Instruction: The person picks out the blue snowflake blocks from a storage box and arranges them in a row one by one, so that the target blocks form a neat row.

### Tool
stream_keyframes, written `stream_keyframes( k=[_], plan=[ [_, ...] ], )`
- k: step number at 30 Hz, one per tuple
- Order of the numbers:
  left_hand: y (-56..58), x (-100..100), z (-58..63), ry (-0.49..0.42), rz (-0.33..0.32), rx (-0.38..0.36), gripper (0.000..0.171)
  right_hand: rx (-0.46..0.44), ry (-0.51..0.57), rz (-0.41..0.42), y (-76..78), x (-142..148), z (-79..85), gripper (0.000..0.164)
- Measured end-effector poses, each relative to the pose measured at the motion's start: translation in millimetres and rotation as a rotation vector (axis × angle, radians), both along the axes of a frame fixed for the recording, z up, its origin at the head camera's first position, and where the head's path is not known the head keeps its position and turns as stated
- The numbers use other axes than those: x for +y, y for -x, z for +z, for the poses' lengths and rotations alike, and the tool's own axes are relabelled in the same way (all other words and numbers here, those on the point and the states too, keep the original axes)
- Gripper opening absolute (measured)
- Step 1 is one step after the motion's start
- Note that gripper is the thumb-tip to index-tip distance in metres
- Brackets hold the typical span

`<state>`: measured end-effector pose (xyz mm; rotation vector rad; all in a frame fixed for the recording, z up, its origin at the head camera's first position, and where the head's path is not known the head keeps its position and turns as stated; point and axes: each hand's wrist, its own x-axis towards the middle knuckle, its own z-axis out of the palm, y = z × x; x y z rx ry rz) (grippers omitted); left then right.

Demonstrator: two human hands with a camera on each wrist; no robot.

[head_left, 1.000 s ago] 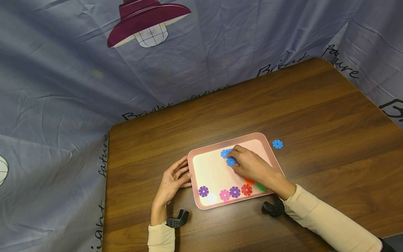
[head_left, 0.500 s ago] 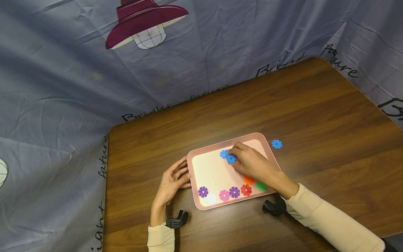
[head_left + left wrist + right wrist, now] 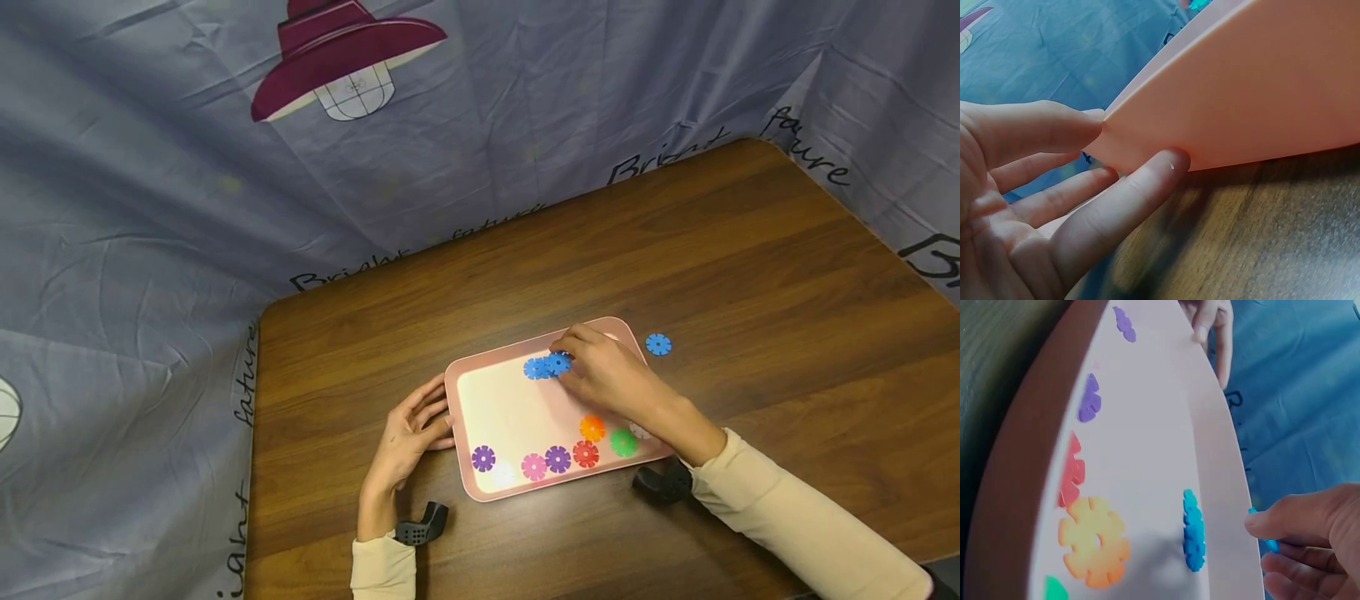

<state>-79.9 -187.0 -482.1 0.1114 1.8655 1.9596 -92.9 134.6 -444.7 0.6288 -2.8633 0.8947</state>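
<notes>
Pinching one blue notched plastic disc (image 3: pixel 557 362), the right hand (image 3: pixel 606 368) holds it over the pink rectangular tray (image 3: pixel 491 400); loosely spread, the left hand (image 3: pixel 407 435) touches the tray's end. Placing seems in hand, calling for gentle lowering.

Head view high, facing forward-down; wrist views low, close; all share pink tray (image 3: pixel 495 400).

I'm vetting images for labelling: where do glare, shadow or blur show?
Head view: pink tray washed out inside, toward the left; left wrist view: dark shadow on the table beside the left hand; right wrist view: soft shadow beside the orange disc, and the nearer tray wall is blurred.
</notes>
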Motion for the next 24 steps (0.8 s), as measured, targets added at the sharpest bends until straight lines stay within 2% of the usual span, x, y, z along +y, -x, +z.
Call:
stream_keyframes(
  k=[10, 15, 24],
  plan=[
    [-1.4, 0.5, -0.6, 0.013, 0.001, -0.014, 0.062, -0.003, -0.004, -0.037, 1.7, 12.1, 3.4, 0.039],
    [-1.8, 0.6, -0.3, 0.005, 0.004, -0.012, 0.062, 0.000, 0.027, -0.057, 2.7, 18.7, 6.9, 0.038],
    [-0.6, 0.4, -0.5, 0.002, 0.007, -0.021, 0.062, 0.083, 0.064, -0.074, 8.5, 34.2, 17.2, 0.037]
  ],
)
